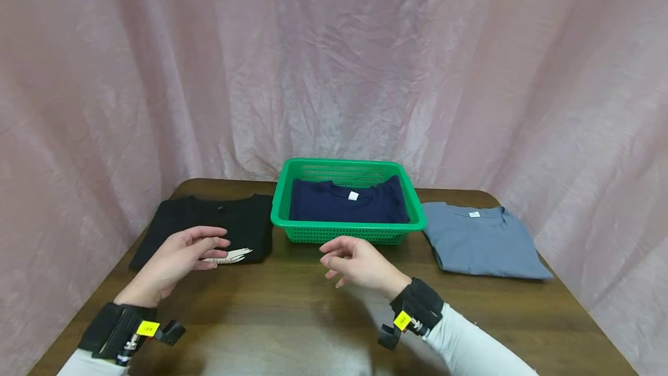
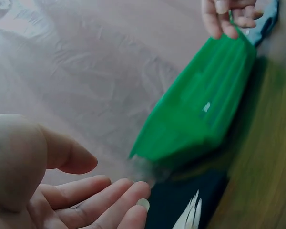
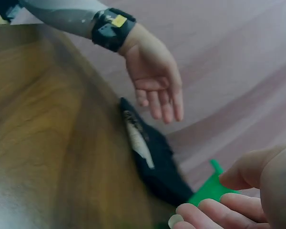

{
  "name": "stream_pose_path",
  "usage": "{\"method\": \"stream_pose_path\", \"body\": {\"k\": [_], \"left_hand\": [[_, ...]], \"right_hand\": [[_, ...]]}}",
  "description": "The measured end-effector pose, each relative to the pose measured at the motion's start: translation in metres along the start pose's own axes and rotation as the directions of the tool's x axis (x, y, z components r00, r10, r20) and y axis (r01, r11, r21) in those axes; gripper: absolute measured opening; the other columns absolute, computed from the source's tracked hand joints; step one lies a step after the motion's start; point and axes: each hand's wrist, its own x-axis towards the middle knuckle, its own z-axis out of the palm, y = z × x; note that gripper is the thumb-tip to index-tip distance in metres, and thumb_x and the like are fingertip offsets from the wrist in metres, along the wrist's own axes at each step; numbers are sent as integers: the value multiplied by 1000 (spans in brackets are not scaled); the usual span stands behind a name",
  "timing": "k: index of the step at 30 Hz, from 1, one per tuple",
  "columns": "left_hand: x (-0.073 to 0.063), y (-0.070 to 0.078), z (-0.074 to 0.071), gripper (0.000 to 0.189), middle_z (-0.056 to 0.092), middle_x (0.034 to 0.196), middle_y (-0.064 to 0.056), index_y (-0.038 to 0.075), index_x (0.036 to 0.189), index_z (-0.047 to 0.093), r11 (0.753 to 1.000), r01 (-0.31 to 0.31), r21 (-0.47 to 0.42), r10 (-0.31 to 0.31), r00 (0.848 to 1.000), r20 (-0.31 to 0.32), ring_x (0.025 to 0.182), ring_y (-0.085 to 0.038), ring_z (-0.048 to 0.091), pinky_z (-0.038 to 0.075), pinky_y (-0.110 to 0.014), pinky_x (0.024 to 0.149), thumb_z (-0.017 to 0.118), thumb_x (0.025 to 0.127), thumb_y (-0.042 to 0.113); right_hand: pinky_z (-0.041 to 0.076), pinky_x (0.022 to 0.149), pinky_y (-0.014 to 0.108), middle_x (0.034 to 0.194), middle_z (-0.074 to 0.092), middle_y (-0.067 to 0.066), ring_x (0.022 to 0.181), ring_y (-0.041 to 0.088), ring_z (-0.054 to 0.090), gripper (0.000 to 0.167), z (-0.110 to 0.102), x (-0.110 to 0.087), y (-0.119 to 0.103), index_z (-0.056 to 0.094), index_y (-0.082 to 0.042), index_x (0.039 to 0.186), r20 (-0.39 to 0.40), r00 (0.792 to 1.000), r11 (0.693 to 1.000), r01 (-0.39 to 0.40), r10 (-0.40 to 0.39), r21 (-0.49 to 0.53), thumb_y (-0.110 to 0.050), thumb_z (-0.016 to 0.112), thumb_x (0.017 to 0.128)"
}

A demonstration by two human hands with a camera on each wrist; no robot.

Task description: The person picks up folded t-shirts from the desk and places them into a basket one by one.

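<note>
My left hand point(image 1: 182, 257) hovers over the folded black T-shirt point(image 1: 242, 222), fingers relaxed and nothing between them. A white print shows on that shirt's front, partly hidden by the hand. In front of the green basket point(image 1: 355, 226) is my right hand point(image 1: 360, 263), its fingers loosely bent and holding nothing. Inside the basket lies a folded navy T-shirt point(image 1: 344, 208) with a white neck label. Both hands appear empty in the wrist views too, where the left hand point(image 3: 155, 81) is seen with its palm facing the camera.
A folded grey-blue T-shirt point(image 1: 482, 245) lies right of the basket, near the table's right edge. All of it rests on a brown wooden table point(image 1: 282, 312). Behind the table hangs a pink curtain point(image 1: 334, 62).
</note>
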Motion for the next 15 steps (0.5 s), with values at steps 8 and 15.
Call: {"method": "stream_pose_path", "body": {"k": [8,15], "left_hand": [[-13,-29,-43,58,76,121,7,-11,158,43,999,31,13,-29,994,-101,103,-2,77,66,-27,85,54,117,28],[-14,-49,-74,62,71,107,26,-18,159,35,998,57,20,-53,990,-132,98,3,75,66,-26,84,49,118,27]], "right_hand": [[68,75,35,124,74,28,99,37,80,38,28,19,9,65,6,137,30,999,999,-38,38,6,-15,71,106],[68,73,36,117,77,24,90,29,79,37,46,33,11,67,5,135,-6,998,998,-64,64,-7,-15,73,104]]}}
